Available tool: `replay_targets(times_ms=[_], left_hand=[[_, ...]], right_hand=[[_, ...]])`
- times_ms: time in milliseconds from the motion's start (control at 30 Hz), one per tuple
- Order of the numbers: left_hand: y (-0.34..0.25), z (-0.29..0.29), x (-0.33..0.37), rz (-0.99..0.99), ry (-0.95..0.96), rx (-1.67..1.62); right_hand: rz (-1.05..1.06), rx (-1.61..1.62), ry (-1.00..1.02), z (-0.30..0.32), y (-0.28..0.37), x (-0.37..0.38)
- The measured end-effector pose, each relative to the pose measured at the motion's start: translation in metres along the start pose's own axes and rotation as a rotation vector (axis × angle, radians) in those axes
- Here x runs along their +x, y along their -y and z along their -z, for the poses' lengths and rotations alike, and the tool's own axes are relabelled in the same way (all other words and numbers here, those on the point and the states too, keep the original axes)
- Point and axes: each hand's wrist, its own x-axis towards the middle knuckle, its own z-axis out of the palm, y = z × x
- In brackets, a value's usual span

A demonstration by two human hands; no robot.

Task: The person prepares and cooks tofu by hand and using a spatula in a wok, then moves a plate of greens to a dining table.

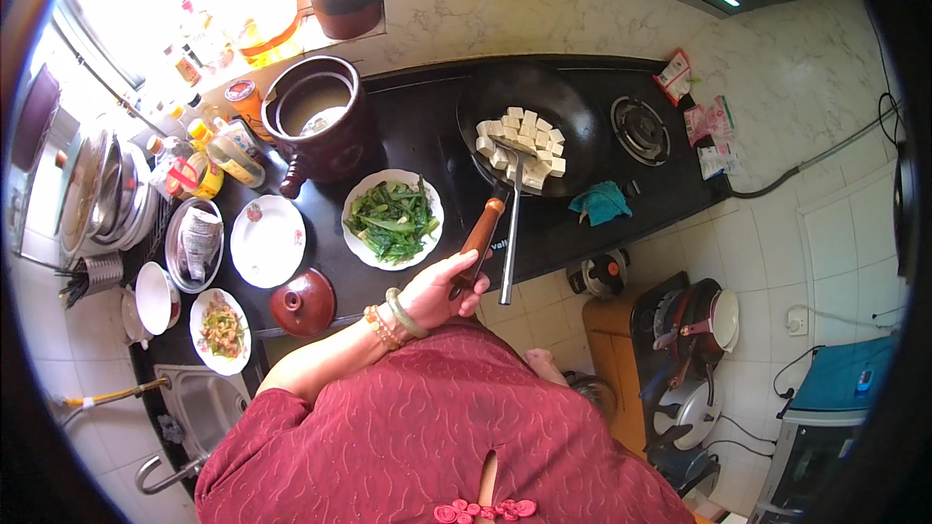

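My left hand (437,293), with bracelets at its wrist, is closed round the wooden handle (482,233) of a black wok (581,126). Cubes of white tofu (524,141) lie in a heap in the wok's left part. A metal spatula (515,223) leans there with its blade among the cubes; its handle sticks out over the counter's front edge, beside the wok handle, with no hand seen round it. Only a bit of my right hand (546,366) shows past my red top, low at my right side; its fingers are mostly hidden.
Left of the wok stand a plate of cooked greens (393,221), a dark clay pot (320,121), its lid (303,302), a white plate (268,243), a fish on a dish (199,245) and a plate of chopped food (220,332). A teal cloth (601,203) lies by a second burner (641,131).
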Motion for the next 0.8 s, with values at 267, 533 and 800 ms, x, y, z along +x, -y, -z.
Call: replay_targets(times_ms=[267,533,800], left_hand=[[-0.002,-0.004,0.002,0.018,-0.054,0.009],[-0.003,0.01,0.018,0.137,-0.087,-0.104],[-0.004,-0.003,0.02,0.016,-0.059,0.045]], right_hand=[[-0.038,0.133,-0.017,-0.001,-0.003,0.002],[-0.055,0.103,-0.024,-0.003,0.0,-0.008],[-0.101,0.175,-0.014,-0.015,-0.023,-0.003]])
